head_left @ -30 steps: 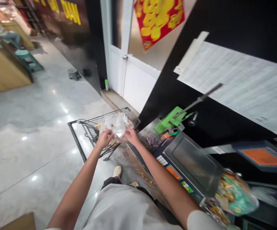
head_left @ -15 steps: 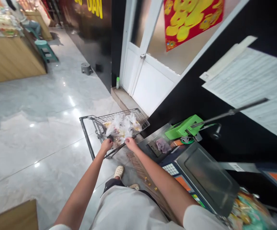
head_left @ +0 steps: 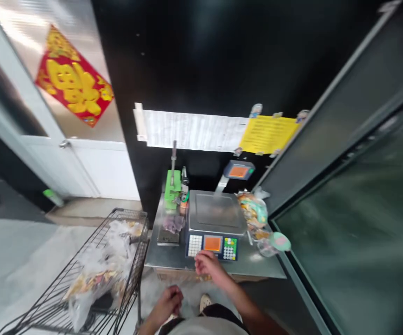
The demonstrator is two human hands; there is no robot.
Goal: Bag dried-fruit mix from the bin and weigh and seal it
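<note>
Fingers of right hand half-curled, holding nothing visible, just above near edge of steel worktop, by keypad of stainless digital scale with orange display. Left hand low, fingers curled, cannot tell if anything held, beside black wire shopping cart. Clear plastic bags of food piled in cart, apart from both hands. Colourful bagged snacks on worktop right of scale. Purple cloth left of scale, green bag sealer behind it. Yellow notice on black wall beyond.
</note>
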